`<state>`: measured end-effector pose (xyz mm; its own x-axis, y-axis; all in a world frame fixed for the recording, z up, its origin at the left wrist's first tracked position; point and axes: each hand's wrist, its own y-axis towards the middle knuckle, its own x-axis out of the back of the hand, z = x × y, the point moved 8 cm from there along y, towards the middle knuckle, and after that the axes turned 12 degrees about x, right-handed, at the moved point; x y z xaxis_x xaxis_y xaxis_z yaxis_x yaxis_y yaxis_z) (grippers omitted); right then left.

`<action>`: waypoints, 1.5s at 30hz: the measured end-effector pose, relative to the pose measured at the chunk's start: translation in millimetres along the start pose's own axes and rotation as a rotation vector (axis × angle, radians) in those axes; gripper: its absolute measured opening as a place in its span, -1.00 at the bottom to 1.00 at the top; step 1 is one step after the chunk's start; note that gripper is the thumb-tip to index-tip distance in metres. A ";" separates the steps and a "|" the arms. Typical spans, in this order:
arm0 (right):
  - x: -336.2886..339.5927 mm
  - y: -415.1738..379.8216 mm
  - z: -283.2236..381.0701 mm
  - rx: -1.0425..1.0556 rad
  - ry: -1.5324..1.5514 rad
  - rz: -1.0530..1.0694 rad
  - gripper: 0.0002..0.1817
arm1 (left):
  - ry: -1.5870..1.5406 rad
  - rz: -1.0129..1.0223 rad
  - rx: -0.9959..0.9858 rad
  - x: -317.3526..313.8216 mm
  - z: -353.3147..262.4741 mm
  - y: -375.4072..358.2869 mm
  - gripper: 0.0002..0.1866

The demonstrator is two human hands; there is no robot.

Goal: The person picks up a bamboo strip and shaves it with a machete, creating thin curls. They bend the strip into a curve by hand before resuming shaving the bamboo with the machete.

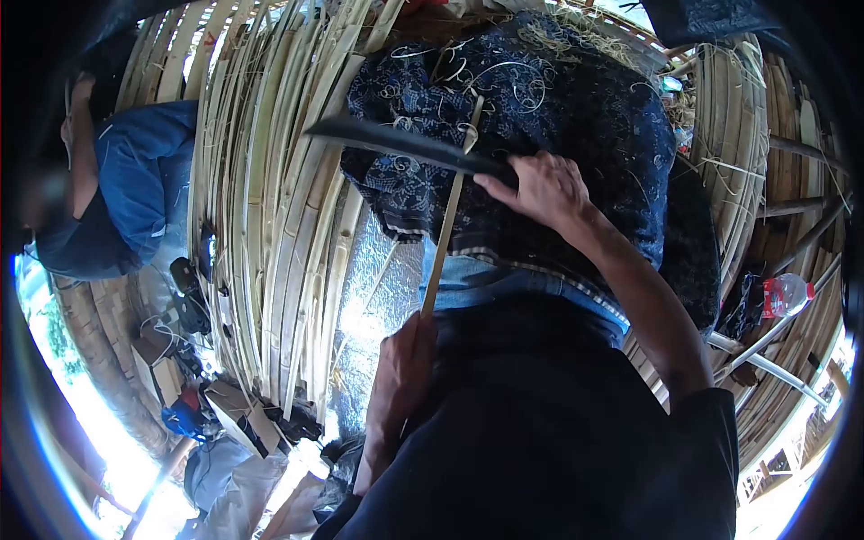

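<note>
My right hand (547,191) is closed round the handle of a long dark knife (396,142), whose blade points left. The blade lies across a narrow bamboo strip (447,220), and a curled shaving sits on the strip just above it. Down near my waist, my left hand (402,358) grips the lower end of the strip. The strip runs up over a dark blue patterned cloth (585,117) spread across my lap. Thin curled shavings (526,85) lie scattered on the cloth. Whether the edge is cutting into the strip cannot be made out.
Many long split bamboo strips (270,207) lie to my left. Another person (135,180) in dark blue clothes sits beyond them. Cardboard boxes (238,409) and bags are at lower left. On the right are more bamboo bundles (731,135), poles and a plastic bottle (787,295) with a red cap.
</note>
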<state>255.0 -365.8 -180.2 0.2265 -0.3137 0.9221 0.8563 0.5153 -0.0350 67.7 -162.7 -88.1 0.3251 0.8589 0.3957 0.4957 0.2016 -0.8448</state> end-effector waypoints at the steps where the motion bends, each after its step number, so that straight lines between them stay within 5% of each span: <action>1: 1.7 1.3 -7.0 -0.059 0.007 -0.018 -0.19 | 0.038 -0.027 -0.051 4.0 1.0 -7.2 -0.69; 4: 3.4 9.0 -17.8 -0.182 0.044 0.069 -0.25 | 0.162 0.026 -0.067 28.1 24.7 -37.0 -0.67; 6: 4.5 11.2 -21.1 -0.184 0.056 0.048 -0.25 | -0.007 0.171 0.244 55.0 51.5 -57.3 -0.66; 8: -8.1 5.6 -25.6 -0.180 0.076 0.033 -0.25 | -0.186 0.258 0.324 75.8 67.3 -70.7 -0.65; 11: -4.2 6.3 -30.4 0.046 -0.018 -0.158 -0.26 | -0.370 0.198 0.259 92.9 69.1 -48.5 -0.64; 13: 3.4 6.3 -15.6 0.266 0.285 -0.159 -0.26 | -0.458 0.177 0.156 91.9 63.6 -16.5 -0.60; 14: 33.1 6.1 -11.2 -0.060 0.809 -0.067 -0.27 | -0.473 0.197 0.099 85.9 53.8 -2.9 -0.60; 15: 47.2 4.4 -6.8 -0.058 0.801 -0.070 -0.27 | -0.489 0.218 0.043 77.8 39.6 7.8 -0.59; 17: 48.8 -3.7 -23.8 -0.401 1.074 -0.085 -0.27 | -0.553 0.280 0.139 51.6 8.6 19.4 -0.60; 21: 87.4 1.3 -27.6 -0.178 0.528 -0.212 -0.30 | -0.613 0.602 0.058 -14.4 -32.5 61.3 -0.62; 23: 70.5 1.1 -21.7 -0.174 0.471 -0.067 -0.28 | -0.619 0.667 0.060 -37.3 -45.9 78.4 -0.63; 25: 39.6 -1.1 -17.1 -0.176 0.341 0.076 -0.24 | -0.607 0.561 0.102 -48.1 -49.5 96.5 -0.63; 32: 9.0 -3.0 8.7 0.105 -0.039 -0.004 -0.29 | -0.662 0.614 0.145 -46.0 -17.8 96.8 -0.62; 45: -1.7 -12.7 10.8 0.053 -0.018 0.069 -0.25 | -0.436 0.395 0.187 -17.2 12.2 47.4 -0.59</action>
<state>238.8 -363.2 -177.2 0.2754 -0.2622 0.9249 0.8128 0.5772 -0.0784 75.8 -162.1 -139.3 0.0767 0.9910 -0.1098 0.2425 -0.1253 -0.9620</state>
